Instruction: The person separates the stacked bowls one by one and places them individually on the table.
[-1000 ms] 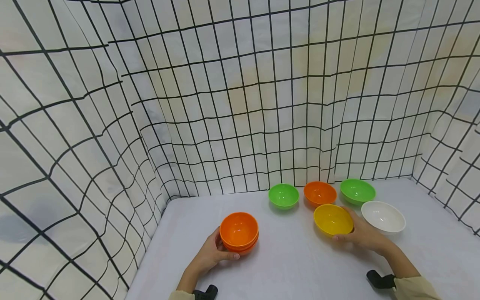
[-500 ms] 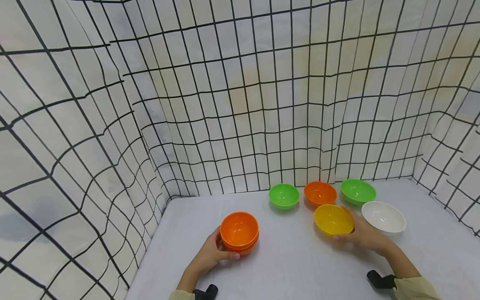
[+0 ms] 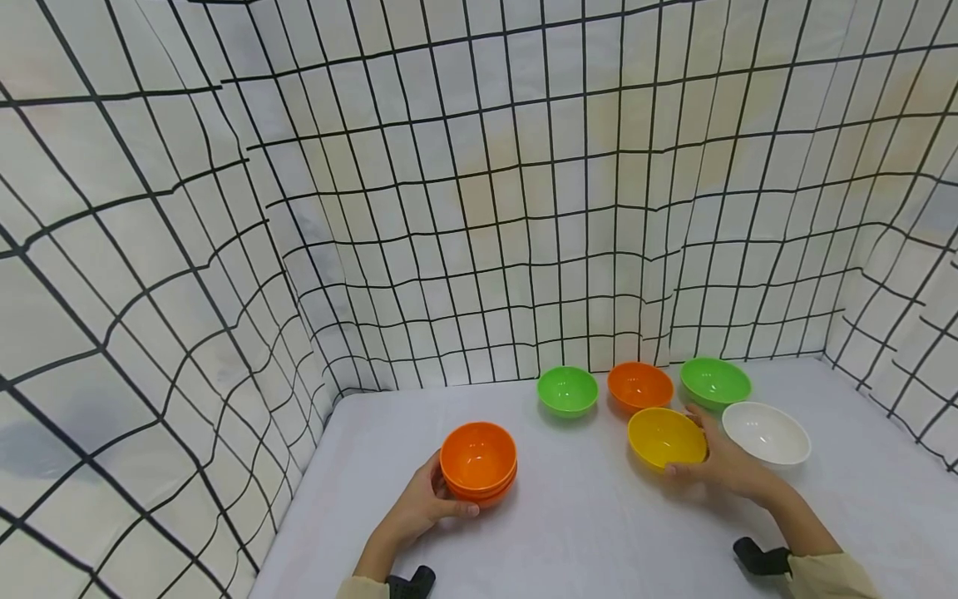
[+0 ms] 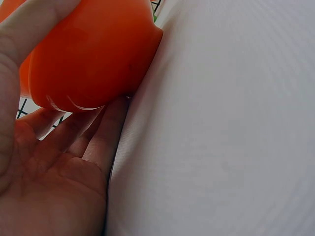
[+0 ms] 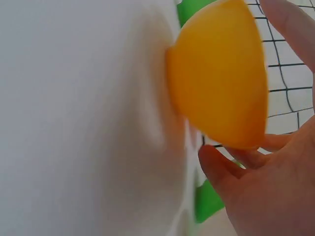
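My left hand (image 3: 421,504) holds a stack of nested orange bowls (image 3: 477,457) on the white tabletop, left of the middle. Its thumb lies along the near side and the fingers curl behind; in the left wrist view the fingers (image 4: 110,128) reach under the orange bowl's side (image 4: 98,54). My right hand (image 3: 726,466) is spread beside a yellow bowl (image 3: 664,439). In the right wrist view the thumb (image 5: 293,24) stands apart from the yellow bowl (image 5: 221,73), at least along the part that shows. The other fingers lie loosely by its far side, contact unclear.
Behind the yellow bowl stand a green bowl (image 3: 567,393), an orange bowl (image 3: 639,386) and another green bowl (image 3: 714,383). A white bowl (image 3: 766,433) sits close to the right hand. White cloth walls with black grid lines (image 3: 569,208) rise behind and beside the table.
The right hand's fingers have lifted and spread slightly at the yellow bowl's rim. Left hand and all bowls look unmoved.
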Motion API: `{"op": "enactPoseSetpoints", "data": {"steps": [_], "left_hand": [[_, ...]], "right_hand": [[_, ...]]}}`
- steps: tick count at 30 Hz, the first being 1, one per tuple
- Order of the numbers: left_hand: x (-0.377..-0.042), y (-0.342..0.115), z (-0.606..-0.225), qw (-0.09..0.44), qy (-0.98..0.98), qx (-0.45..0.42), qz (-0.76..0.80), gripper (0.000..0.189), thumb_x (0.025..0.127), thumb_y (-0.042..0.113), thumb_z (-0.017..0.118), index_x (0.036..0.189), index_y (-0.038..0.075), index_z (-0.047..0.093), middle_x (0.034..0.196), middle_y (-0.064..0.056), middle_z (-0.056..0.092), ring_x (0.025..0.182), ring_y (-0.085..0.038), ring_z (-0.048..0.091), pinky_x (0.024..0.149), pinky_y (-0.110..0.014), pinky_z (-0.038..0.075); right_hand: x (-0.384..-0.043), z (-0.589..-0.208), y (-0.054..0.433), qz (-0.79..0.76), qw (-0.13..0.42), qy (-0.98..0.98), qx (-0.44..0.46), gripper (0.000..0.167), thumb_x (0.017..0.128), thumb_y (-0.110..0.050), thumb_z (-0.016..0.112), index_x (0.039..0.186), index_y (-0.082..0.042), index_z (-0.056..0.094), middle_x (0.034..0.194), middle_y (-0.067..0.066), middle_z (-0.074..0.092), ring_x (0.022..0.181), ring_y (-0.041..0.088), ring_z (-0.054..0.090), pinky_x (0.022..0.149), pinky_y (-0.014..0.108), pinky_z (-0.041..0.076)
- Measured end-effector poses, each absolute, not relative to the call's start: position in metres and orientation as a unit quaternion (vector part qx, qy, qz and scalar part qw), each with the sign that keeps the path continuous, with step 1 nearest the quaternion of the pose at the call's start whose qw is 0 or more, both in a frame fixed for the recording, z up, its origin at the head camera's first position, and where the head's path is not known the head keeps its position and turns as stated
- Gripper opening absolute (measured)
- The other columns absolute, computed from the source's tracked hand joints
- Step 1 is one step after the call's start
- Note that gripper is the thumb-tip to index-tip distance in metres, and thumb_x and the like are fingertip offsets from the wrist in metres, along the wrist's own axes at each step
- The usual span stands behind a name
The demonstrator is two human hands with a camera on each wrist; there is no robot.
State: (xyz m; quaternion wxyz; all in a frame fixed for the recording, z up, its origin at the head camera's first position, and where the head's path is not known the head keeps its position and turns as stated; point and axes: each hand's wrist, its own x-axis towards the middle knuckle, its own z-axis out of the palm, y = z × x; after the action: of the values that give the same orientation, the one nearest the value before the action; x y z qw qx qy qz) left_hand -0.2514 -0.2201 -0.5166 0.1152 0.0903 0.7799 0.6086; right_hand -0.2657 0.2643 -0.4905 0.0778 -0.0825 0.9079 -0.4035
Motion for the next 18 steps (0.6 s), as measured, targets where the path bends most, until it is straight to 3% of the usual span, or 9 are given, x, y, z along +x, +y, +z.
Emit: {"op": "enactPoseSetpoints", "data": {"steps": [8, 13, 18], "left_hand": [[-0.253, -0.221, -0.517, 0.114, 0.781, 0.094, 0.607, 0.104, 0.072, 0.022, 0.094, 0.158, 0.019, 0.035, 0.16, -0.005, 0.045, 0.149, -0.03, 0.042, 0.126, -0.05, 0.032], [-0.253, -0.222, -0.518, 0.114, 0.779, 0.096, 0.609, 0.104, 0.072, 0.021, 0.094, 0.158, 0.019, 0.035, 0.16, -0.004, 0.044, 0.149, -0.029, 0.042, 0.126, -0.049, 0.032], [-0.252, -0.222, -0.517, 0.114, 0.778, 0.101, 0.609, 0.102, 0.074, 0.02, 0.094, 0.158, 0.019, 0.035, 0.16, -0.005, 0.044, 0.149, -0.03, 0.041, 0.126, -0.05, 0.031]], "right_hand": [[-0.255, -0.46, 0.245, -0.396, -0.03, 0.91, -0.119, 0.106, 0.089, -0.043, 0.078, 0.161, -0.002, 0.013, 0.164, 0.03, 0.023, 0.144, 0.055, 0.03, 0.112, 0.077, 0.033], [-0.245, -0.444, 0.221, -0.423, -0.046, 0.893, -0.143, 0.085, 0.092, -0.04, 0.076, 0.156, -0.007, 0.03, 0.157, 0.023, 0.041, 0.141, 0.048, 0.041, 0.113, 0.071, 0.038], [-0.242, -0.442, 0.19, -0.436, -0.047, 0.877, -0.196, 0.075, 0.091, -0.037, 0.078, 0.149, -0.009, 0.041, 0.146, 0.016, 0.055, 0.133, 0.039, 0.055, 0.111, 0.059, 0.048]]}}
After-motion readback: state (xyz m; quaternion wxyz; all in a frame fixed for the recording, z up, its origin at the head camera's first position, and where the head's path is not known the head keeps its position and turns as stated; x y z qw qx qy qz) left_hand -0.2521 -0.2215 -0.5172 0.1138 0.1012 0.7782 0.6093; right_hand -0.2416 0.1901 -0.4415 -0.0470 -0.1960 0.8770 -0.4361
